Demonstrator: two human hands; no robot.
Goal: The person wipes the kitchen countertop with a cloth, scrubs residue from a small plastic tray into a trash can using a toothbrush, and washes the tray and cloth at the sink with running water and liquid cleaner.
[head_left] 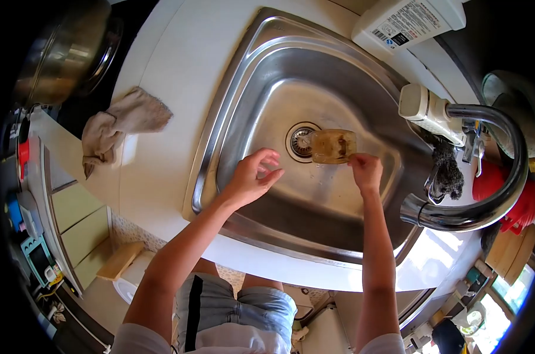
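Head view: the right hand pinches the brown see-through container at its near right corner; the left hand hovers half-open, fingers loosely curled, holding nothing. The container is within the sink, over the right side of the drain, well inside every edge. It looks light and stiff, probably slippery when wet, breakable if glass; gripping round its middle should be steadier. Outward, the faucet arches by the sink's right edge; a cloth lies beyond its left edge.
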